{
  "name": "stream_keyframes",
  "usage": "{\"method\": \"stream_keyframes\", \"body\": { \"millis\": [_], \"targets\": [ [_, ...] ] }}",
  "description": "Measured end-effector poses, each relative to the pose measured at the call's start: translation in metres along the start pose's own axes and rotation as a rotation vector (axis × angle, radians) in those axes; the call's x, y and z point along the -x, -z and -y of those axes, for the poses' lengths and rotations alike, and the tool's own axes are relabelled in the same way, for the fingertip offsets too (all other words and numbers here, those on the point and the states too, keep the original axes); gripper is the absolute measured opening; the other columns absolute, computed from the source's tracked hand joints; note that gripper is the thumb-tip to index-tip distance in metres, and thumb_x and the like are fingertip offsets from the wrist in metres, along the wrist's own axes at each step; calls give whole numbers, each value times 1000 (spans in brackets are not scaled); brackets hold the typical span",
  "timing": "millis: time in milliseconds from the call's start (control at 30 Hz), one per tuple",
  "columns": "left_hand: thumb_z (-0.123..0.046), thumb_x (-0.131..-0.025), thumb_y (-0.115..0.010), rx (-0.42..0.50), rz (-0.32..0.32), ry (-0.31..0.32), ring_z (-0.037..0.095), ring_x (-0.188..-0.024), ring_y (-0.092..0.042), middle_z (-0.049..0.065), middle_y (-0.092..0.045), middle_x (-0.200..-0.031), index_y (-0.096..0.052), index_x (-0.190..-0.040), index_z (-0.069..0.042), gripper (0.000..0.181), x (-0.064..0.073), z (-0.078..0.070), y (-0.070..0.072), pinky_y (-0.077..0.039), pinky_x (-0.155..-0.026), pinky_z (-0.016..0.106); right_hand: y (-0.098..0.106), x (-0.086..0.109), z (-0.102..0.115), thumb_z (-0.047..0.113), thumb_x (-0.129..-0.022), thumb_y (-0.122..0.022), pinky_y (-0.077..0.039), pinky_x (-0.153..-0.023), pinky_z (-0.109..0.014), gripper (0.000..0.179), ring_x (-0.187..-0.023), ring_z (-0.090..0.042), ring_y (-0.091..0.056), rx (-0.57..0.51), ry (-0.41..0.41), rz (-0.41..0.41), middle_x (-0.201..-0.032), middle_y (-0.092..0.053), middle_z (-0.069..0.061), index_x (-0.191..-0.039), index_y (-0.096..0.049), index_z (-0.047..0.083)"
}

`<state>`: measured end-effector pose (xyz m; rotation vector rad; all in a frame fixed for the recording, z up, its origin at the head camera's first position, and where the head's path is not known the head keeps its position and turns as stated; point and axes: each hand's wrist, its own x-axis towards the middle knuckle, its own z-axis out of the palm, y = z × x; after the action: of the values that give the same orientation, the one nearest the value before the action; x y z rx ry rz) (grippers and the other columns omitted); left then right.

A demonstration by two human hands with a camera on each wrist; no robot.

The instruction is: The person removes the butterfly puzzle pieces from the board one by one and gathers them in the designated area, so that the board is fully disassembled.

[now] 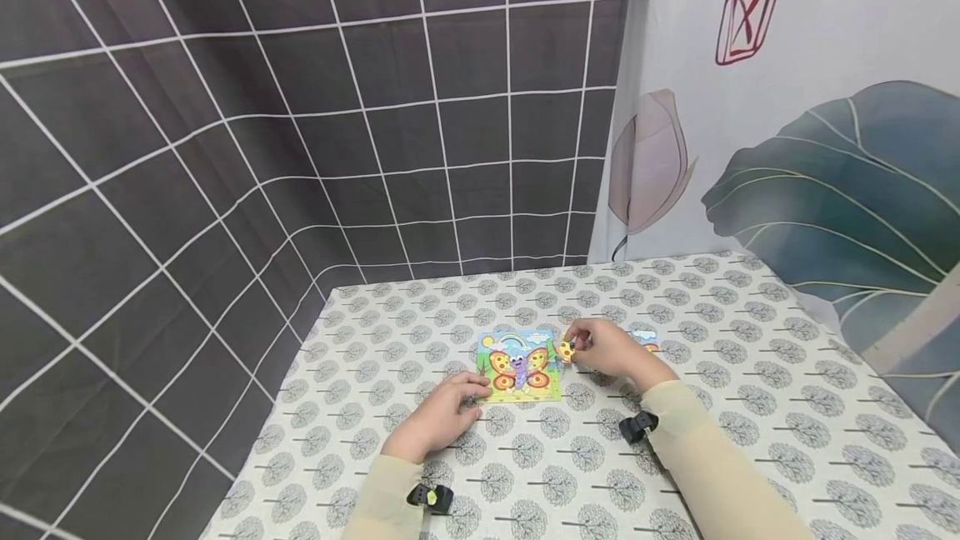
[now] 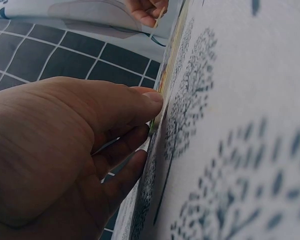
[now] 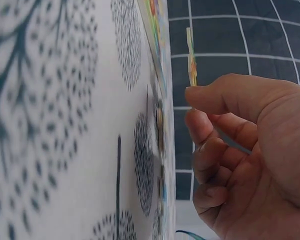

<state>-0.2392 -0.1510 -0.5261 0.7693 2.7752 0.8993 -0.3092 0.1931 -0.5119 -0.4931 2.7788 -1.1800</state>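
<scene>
Butterfly jigsaw (image 1: 517,367) is touching your left hand (image 1: 442,415), fingers extended, your right hand (image 1: 606,347) pinching a puzzle piece (image 1: 565,351) near the jigsaw's right edge.

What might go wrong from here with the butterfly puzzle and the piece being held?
The small piece is in a fingertip pinch of the right hand, off the table, so it might slip.

The left hand touches the lower left edge of the butterfly puzzle; a push could slide it.

A colourful item, partly hidden beyond the right hand, might get nudged.
</scene>
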Motion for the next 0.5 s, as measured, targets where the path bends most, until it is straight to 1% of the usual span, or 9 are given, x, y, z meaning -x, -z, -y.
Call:
{"method": "stream_keyframes", "body": {
  "millis": [100, 267, 367, 500],
  "targets": [
    [-14, -98, -71, -2, -2, 2, 23, -146, -44, -8, -56, -150, -70, -136, -16, 37, 0, 0, 0, -34, -123, 51, 2, 0, -5, -1, -82, -78, -54, -67, -30, 25, -76, -17, -57, 1, -10, 0, -87, -61, 0, -102, -71, 12],
    [-14, -98, -71, 0, -2, 9, 23, -146, -45, -8, -56, -149, -70, -135, -17, 37, 0, 0, 0, -35, -123, 51, 6, 2, -9, -3, -79, -78, -55, -71, -31, 27, -79, -18, -57, -13, -8, 11, -86, -62, -2, -103, -72, 9],
    [-14, -98, -71, -1, -1, 8, 23, -146, -45, -8, -56, -150, -70, -135, -16, 37, 0, -1, 0, -35, -123, 51, 8, 3, -11, -4, -78, -77, -55, -71, -30, 28, -79, -18, -57, -20, -30, 17, -86, -62, -2, -103, -72, 8],
    [-14, -98, -71, -10, -3, 4, 23, -146, -44, -8, -56, -150, -70, -136, -17, 37, 0, 0, 0, -35, -123, 51, 9, 5, -13, -5, -79, -76, -54, -69, -30, 26, -78, -18, -56, -25, -28, 30, -84, -61, -2, -100, -73, 9]
  ]
}}
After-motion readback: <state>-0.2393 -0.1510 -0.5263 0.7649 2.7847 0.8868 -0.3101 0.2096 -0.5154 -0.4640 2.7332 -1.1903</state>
